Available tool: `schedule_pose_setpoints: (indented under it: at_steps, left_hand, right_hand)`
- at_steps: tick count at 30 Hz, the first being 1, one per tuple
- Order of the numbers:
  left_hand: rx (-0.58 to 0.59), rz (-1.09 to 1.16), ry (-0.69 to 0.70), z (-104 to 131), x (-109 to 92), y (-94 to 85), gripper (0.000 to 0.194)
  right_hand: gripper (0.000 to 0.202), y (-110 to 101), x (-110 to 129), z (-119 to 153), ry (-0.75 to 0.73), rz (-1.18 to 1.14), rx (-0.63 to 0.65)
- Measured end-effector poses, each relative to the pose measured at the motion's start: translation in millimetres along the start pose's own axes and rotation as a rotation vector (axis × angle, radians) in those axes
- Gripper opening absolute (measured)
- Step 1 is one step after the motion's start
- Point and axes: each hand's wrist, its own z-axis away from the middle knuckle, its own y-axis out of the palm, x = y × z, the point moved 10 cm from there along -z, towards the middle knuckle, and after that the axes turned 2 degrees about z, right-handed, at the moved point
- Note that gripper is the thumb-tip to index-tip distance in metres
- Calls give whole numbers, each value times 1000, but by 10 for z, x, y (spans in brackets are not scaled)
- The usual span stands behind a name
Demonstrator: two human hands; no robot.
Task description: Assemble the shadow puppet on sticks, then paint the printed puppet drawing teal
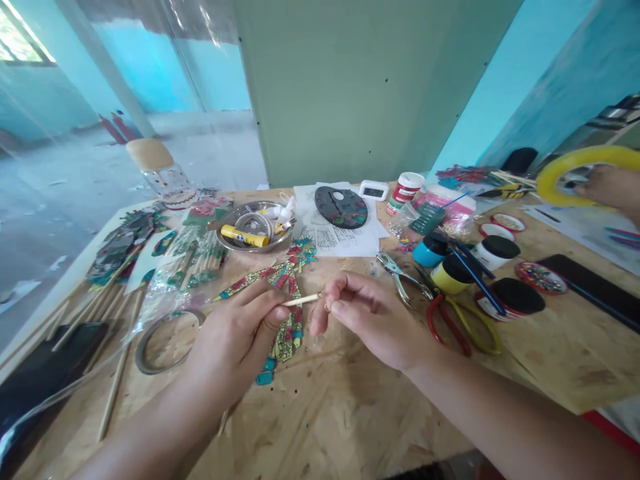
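Observation:
My left hand (245,327) is closed round a thin pale wooden stick (303,300), whose tip points right. At that tip, the thumb and fingers of my right hand (365,317) are pinched together on a tiny gold-coloured piece (327,307), too small to make out fully. Beneath both hands, colourful painted cut-out strips (285,337) lie on the wooden table (340,407). Just right of my right hand rest hole-punch pliers (403,277) and pliers with red and yellow handles (450,323).
A metal bowl (227,243) holds a glue stick and other bits. Left of it are bagged sticks (195,257) and a tape roll (145,353). Paint jars (450,272) and a dark phone (595,287) stand right. Another person's hand (613,183) holds a yellow tape roll (547,177).

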Motion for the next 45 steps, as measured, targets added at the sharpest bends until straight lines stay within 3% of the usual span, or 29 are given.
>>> schedule_pose_setpoints:
  at_steps: [7,17,26,45]
  left_hand:
    - [34,40,-2,17,11,54,25]
    - [-24,67,-59,19,-6,-2,27]
    - [4,2,25,4,-42,7,23]
    - [6,-15,10,10,-20,29,25]
  right_hand:
    - [11,12,-27,-14,22,-19,-10]
    - [11,32,-31,-15,11,-50,8]
    - [12,20,-34,-18,13,-52,-4]
    - [15,25,-43,-16,43,-42,-4]
